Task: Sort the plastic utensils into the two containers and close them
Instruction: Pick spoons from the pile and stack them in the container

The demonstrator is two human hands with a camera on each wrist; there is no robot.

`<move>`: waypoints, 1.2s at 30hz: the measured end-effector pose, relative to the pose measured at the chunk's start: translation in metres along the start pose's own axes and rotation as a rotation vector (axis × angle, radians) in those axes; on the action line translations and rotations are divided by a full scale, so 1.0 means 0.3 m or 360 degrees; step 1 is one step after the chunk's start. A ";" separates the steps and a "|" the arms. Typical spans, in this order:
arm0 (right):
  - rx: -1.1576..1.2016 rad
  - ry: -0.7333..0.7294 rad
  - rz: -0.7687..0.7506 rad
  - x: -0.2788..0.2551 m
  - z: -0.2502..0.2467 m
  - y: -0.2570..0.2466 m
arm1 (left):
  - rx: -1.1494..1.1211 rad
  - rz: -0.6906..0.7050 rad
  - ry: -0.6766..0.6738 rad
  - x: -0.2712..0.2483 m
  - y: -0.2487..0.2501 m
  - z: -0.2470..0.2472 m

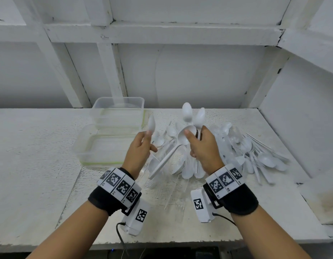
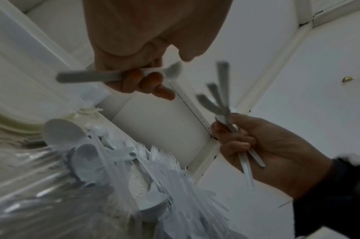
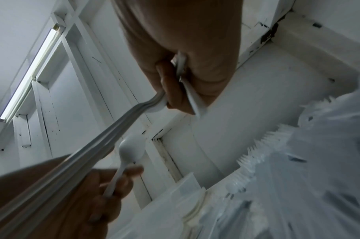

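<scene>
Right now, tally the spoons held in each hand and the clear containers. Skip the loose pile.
Spoon in the left hand: 1
Spoons in the right hand: 3
Clear containers, far and near: 2
Total: 6

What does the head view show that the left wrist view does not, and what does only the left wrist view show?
Only the head view shows both clear containers, one stacked behind the other, empty, and both marker wristbands. Only the left wrist view shows clear fork tines standing in the pile and the left hand's fingers curled under its spoon. Both show the right hand gripping several white spoons.
</scene>
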State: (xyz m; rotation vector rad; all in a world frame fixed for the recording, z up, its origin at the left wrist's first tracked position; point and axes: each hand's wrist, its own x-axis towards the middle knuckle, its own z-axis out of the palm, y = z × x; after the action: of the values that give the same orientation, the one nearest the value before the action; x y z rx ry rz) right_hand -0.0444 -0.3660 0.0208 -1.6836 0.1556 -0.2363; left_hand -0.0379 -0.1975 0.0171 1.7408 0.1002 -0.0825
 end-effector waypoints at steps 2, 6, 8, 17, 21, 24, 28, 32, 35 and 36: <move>0.0059 -0.0004 -0.0047 0.003 -0.022 -0.017 | -0.0092 -0.0125 0.0001 0.010 -0.006 -0.014; 0.0142 -0.0052 -0.0102 0.004 -0.025 -0.040 | -0.0178 -0.0206 -0.0152 -0.013 0.008 -0.007; 0.0062 -0.0092 -0.0132 0.000 -0.006 -0.039 | -0.0299 -0.0246 -0.0305 -0.030 0.023 0.010; -0.0232 -0.0098 -0.0282 -0.002 0.034 0.004 | -0.0427 -0.0459 -0.0885 -0.067 0.043 0.034; -0.0221 -0.0135 -0.0266 -0.004 0.031 0.021 | -0.0486 -0.0482 -0.1083 -0.064 0.027 0.016; -0.0106 -0.0169 -0.0204 -0.008 0.035 0.023 | -0.0570 -0.0562 -0.1168 -0.062 0.028 0.005; 0.0074 -0.0143 -0.0064 0.004 0.043 0.027 | -0.0704 -0.0716 -0.1144 -0.062 0.026 0.015; 0.0228 -0.0165 0.0020 0.019 0.034 0.025 | -0.0950 -0.0802 -0.1142 -0.054 0.008 0.011; 0.0327 -0.0280 0.0048 0.021 0.030 0.021 | -0.1047 -0.0811 -0.1108 -0.059 -0.001 0.008; 0.0356 -0.0315 0.0055 0.020 0.032 0.019 | -0.1029 -0.0808 -0.1085 -0.063 -0.002 0.011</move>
State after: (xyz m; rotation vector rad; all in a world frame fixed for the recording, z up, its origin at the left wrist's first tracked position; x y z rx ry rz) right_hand -0.0359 -0.3590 0.0144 -1.4705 0.0097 -0.0574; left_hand -0.0567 -0.2009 0.0180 0.9400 0.0540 -0.9058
